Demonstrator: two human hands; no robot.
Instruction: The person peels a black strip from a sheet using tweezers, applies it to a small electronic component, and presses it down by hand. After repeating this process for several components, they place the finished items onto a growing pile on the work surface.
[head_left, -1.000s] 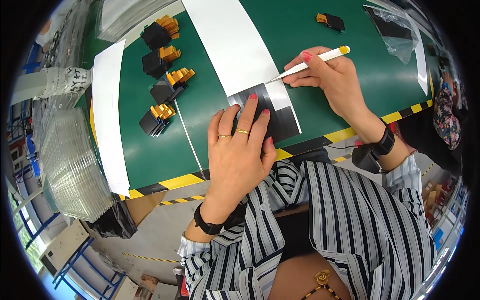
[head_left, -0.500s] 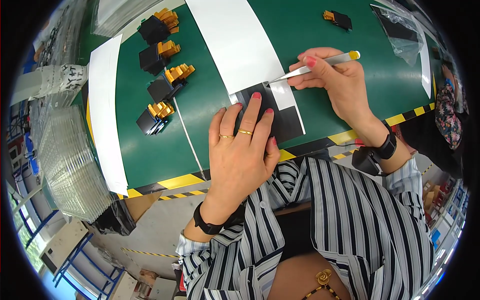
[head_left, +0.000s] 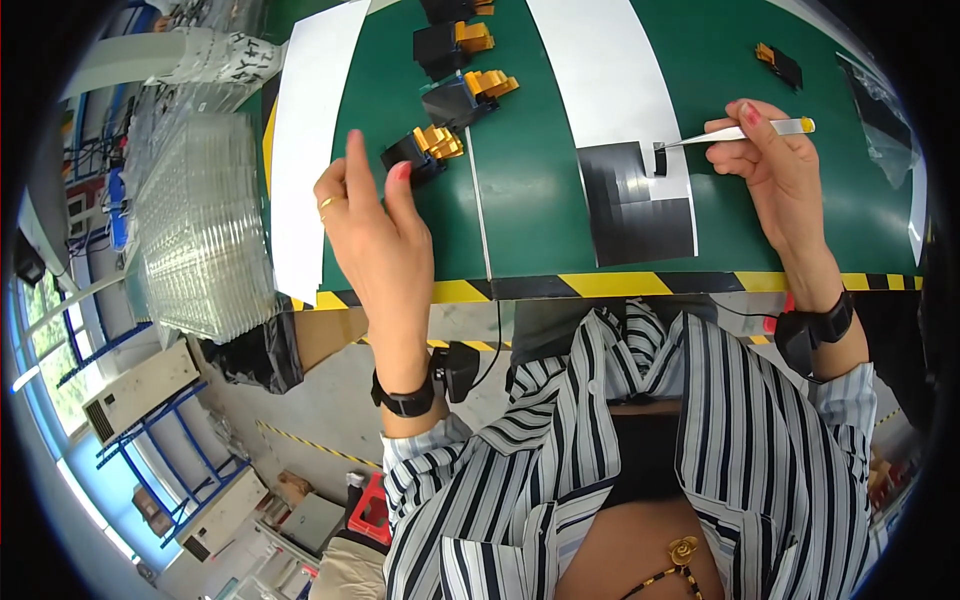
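My right hand [head_left: 775,165] grips silver tweezers [head_left: 735,130] with a yellow end. At their tips is a small black strip [head_left: 660,160], over a white paper sheet [head_left: 612,85]. Beneath it, a black sheet [head_left: 640,228] with a cut-away corner lies on the paper's near end. Away from that sheet, my left hand [head_left: 378,240] is raised with thumb and index finger apart, holding nothing. It is nearest to a stack of flat black pieces with orange flex tails [head_left: 425,150]. Whether a finger touches the stack is unclear.
More such stacks [head_left: 465,98] stand in a row beyond. One black piece with an orange tail [head_left: 780,65] lies at far right, near a clear plastic bag [head_left: 888,135]. Clear trays [head_left: 200,230] are piled at left. Striped tape [head_left: 620,285] marks the table's near edge.
My left hand has lifted off the black sheet and moved left to the nearest stack. The tweezers now have a small black strip at their tips. The whole view has shifted.
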